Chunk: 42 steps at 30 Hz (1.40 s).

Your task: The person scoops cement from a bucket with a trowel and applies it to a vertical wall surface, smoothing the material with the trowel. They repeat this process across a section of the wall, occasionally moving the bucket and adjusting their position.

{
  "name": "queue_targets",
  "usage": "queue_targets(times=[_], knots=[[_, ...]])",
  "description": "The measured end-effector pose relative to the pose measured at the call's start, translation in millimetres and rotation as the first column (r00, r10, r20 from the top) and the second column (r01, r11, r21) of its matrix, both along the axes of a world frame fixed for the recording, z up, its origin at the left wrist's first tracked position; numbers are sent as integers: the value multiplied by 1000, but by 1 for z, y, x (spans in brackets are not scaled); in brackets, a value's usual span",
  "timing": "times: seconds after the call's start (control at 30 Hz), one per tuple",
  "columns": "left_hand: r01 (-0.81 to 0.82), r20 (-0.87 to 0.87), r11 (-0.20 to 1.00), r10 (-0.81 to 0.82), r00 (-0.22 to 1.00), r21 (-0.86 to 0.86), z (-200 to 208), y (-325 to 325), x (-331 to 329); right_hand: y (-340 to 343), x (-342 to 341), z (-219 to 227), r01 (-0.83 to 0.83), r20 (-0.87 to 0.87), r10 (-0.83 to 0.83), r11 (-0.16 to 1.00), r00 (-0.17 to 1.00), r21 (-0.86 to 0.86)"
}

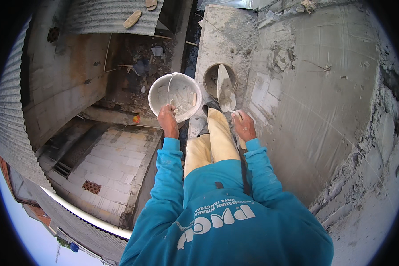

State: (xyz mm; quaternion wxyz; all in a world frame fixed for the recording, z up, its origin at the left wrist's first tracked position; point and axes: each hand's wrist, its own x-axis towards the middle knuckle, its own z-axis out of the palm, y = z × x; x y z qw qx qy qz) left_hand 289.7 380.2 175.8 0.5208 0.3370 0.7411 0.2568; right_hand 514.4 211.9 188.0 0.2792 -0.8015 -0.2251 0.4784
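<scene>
My left hand (168, 120) is closed on the thin wire handle of a white, mortar-stained bucket (154, 98). Broken, pale bits of rubble (181, 98) lie inside the bucket, which hangs out past the ledge's left side. In my right hand (244, 126) is a trowel (225, 91), gripped by its handle, its long pointed blade smeared with grey mortar. The blade reaches away from me, over the right part of a dark round pail (210, 80). That pail stands on the concrete ledge just beyond my feet, and the blade hides part of its inside.
I stand on a narrow concrete ledge (217, 31). To its right rises a partly plastered wall (323, 102), with a thin string (328, 122) across it. Left of the ledge is a drop to a littered lower area (142, 66). Corrugated roofing (106, 17) lies at the far left.
</scene>
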Motion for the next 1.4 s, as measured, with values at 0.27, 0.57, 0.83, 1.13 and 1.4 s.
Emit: queue_targets(times=[0.27, 0.57, 0.83, 1.13, 1.4], knots=[[92, 28, 994, -93, 995, 54, 4, -5, 12, 92, -72, -90, -602, 265, 634, 773, 727, -200], [113, 47, 993, -115, 992, 46, -2, 11, 28, 78, -48, -91, -509, 249, 501, 860, 829, -36], [102, 44, 994, -100, 994, -39, -16, 22, 56, 18, 40, -31, 526, -462, -565, 820, 683, -226], [253, 152, 967, -249, 956, -5, -47, 61, 102, -31, -11, -16, 570, -277, -564, 819, 778, -66], [523, 179, 847, -531, 829, 91, -99, 122, 184, -50, -25, -44, 546, -224, -584, 811, 780, -212]])
